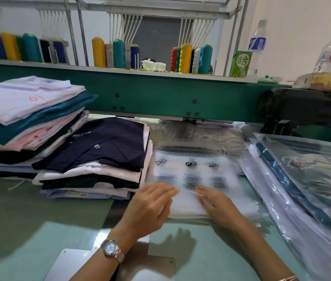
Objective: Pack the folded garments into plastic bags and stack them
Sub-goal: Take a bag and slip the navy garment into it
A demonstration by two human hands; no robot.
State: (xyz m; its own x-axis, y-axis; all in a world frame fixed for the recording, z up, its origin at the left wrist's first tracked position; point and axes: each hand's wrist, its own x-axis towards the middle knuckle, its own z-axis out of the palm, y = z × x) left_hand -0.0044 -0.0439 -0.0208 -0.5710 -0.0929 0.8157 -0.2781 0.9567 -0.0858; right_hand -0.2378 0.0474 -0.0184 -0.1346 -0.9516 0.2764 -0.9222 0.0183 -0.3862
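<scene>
Left hand (150, 208) and right hand (218, 207) rest, fingers relaxed, on the plastic bag (191, 159).

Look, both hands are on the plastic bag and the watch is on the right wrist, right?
Not quite. The head view shows the watch on the left wrist. The left hand and right hand do touch the plastic bag.

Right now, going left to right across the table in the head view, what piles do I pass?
First the tall stack of folded garments → the lower stack topped by a navy garment → the printed plastic bag in the middle → the pile of bagged garments.
</scene>
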